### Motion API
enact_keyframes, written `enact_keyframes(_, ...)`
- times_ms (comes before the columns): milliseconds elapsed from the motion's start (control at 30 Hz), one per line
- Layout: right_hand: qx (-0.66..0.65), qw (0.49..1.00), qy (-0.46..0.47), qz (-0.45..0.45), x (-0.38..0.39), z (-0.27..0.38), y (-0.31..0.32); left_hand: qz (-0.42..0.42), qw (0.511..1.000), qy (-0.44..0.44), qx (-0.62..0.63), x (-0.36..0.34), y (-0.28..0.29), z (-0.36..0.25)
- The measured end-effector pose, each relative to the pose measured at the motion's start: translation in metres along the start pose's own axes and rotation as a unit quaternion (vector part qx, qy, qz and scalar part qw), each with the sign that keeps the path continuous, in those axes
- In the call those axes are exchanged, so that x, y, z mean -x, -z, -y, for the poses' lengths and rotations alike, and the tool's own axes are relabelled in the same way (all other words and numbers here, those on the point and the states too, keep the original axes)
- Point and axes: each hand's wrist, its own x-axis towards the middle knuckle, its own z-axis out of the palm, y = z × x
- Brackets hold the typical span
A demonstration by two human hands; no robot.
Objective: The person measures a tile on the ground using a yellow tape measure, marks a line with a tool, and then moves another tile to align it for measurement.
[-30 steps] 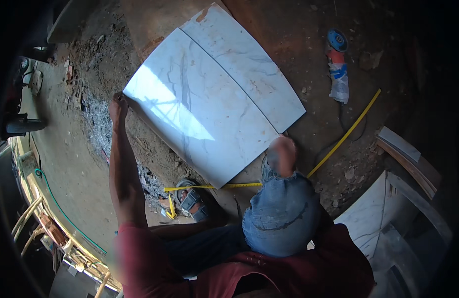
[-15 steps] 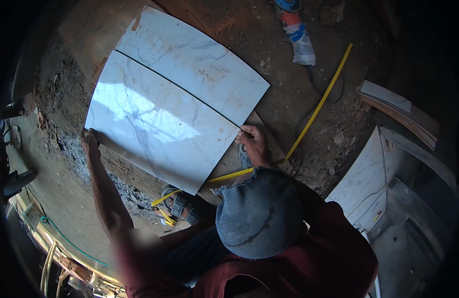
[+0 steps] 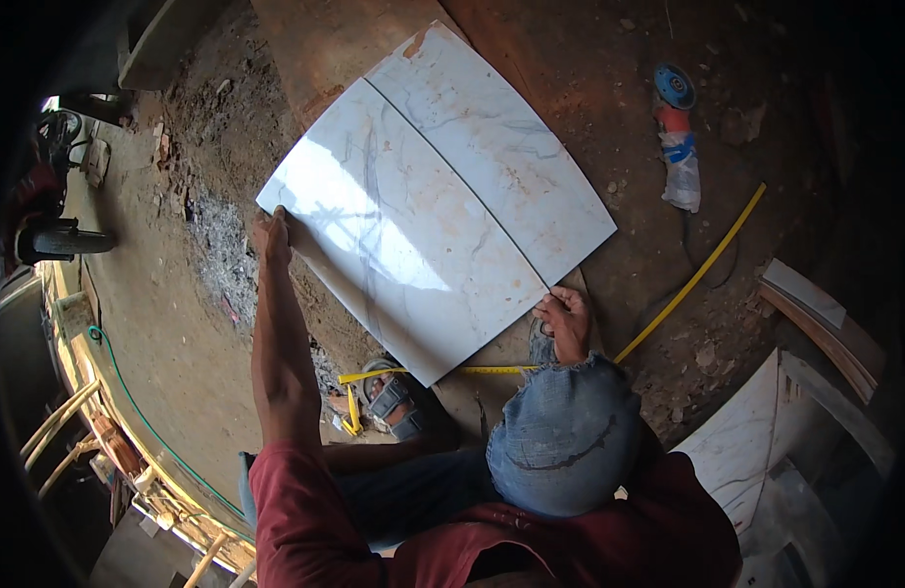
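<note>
Two white marble-patterned tiles lie side by side, the near-left one (image 3: pixel 384 274) with a bright reflection, the far-right one (image 3: pixel 506 137) stained brown. My left hand (image 3: pixel 272 235) has its fingers closed on the left corner of the near tile. My right hand (image 3: pixel 565 318) grips the edge near the end of the dark seam between them. A yellow measuring tape (image 3: pixel 692 274) stretches right of my hand and under it toward my sandalled foot (image 3: pixel 398 407). My bent knee (image 3: pixel 560 436) in torn jeans is just below my right hand.
An angle grinder (image 3: pixel 676 132) wrapped in plastic lies at the upper right with a cord. Tile offcuts (image 3: pixel 815 323) and larger pieces (image 3: pixel 727 441) are at the right. A two-wheeler's wheel (image 3: pixel 65 240), timber strips (image 3: pixel 60 421) and a green hose (image 3: pixel 139 412) line the left. Rubble covers the floor.
The view has swung and shifted back. My left hand stays at the tile's corner. My right hand now shows clearly on the edge by the seam. The tiles look little moved.
</note>
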Motion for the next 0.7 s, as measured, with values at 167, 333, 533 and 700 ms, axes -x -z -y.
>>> enact_keyframes(167,-0.008,1.000,0.003,0.014,-0.003,-0.004,0.003,0.084,0.986,0.037,0.137,0.011,0.000,0.001)
enact_keyframes(333,-0.025,1.000,0.000,-0.001,-0.003,-0.006,-0.003,0.038,0.990,0.056,0.126,-0.003,0.006,0.021)
enact_keyframes(533,-0.047,0.999,0.009,-0.024,-0.006,-0.009,-0.002,0.068,0.983,0.062,0.158,0.018,-0.008,0.000)
enact_keyframes(700,-0.053,0.998,-0.011,-0.029,-0.003,0.002,-0.005,0.046,0.987,0.079,0.135,0.014,-0.007,-0.008)
